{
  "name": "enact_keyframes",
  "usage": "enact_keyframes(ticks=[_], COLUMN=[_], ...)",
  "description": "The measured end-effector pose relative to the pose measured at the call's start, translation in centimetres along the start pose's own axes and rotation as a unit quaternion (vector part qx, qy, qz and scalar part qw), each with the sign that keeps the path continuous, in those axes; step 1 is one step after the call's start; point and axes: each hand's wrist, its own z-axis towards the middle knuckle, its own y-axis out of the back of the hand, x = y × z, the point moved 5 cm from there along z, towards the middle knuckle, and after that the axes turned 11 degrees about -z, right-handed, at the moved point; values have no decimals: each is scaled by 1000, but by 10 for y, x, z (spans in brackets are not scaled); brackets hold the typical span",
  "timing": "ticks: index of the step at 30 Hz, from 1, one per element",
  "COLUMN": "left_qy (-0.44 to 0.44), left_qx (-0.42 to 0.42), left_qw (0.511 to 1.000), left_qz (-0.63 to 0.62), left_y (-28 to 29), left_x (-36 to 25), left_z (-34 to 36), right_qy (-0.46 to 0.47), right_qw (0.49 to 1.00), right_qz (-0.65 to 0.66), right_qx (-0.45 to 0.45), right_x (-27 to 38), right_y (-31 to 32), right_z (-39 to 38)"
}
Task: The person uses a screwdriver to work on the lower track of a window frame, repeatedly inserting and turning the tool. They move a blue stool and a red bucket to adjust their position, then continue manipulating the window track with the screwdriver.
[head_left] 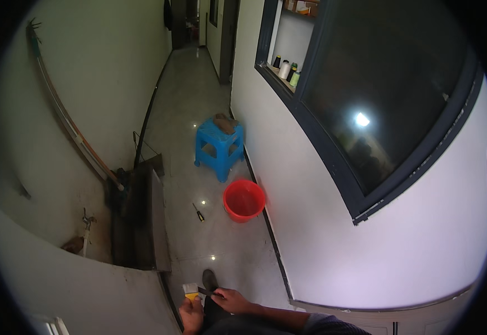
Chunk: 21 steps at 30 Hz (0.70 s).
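Note:
At the lower edge, my left hand is closed around a paintbrush with a yellow handle and a pale head pointing up. From the right comes my right hand, its fingers closed on a thin dark flat tool, whose exact kind is too small to make out. The tool's tip lies against or just beside the brush head; whether they touch I cannot tell. A dark shoe shows on the floor just beyond my hands.
A red bucket and a blue stool with a brown cloth-like thing stand by the right wall. A screwdriver lies on the floor. At left are a dark trough, a tap and a long pole. A window juts right.

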Motion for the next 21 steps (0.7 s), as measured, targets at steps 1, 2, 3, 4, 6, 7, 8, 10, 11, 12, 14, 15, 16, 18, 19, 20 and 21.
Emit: enact_keyframes(ticks=[1,2,3,4,6,7,8,10,11,12,14,15,16,18,19,20,21], left_qy=[-6,-11,-33,-56,5,31,61,131,168,206,228,239,248,225,217,139,59], left_qx=[19,37,62,86,107,107,112,128,134,145,157,159,170,159,152,183,214], left_qw=[1000,999,996,991,990,991,990,983,977,967,960,957,953,961,964,969,963], left_qz=[10,19,53,85,95,78,60,16,-11,-39,-43,-46,-41,5,28,93,153], left_y=[-7,-13,-18,-24,-32,-35,-44,-54,-58,-66,-78,-81,-84,-86,-85,-79,-75], left_x=[2,5,-10,-26,-49,-72,-98,-120,-125,-129,-118,-112,-110,-99,-86,-66,-40], left_z=[9,19,46,74,125,142,152,173,187,202,235,250,263,302,320,341,364], right_qy=[-1,-2,-19,-38,-65,-81,-105,-98,-92,-79,-67,-58,-98,-49,-29,-32,-37], right_qw=[1000,999,998,997,994,992,988,980,974,977,962,952,951,980,989,991,993], right_qz=[5,10,16,22,52,80,105,172,205,196,266,299,294,191,139,115,91], right_qx=[-20,-40,-52,-65,-70,-58,-48,-7,10,1,4,9,15,-28,-46,-60,-66], right_x=[2,2,7,11,29,50,60,71,73,69,63,61,74,65,56,47,42], right_y=[2,4,9,15,33,51,66,77,84,84,81,86,109,126,132,135,144], right_z=[5,11,32,55,100,116,125,143,154,165,191,205,208,236,248,263,274])
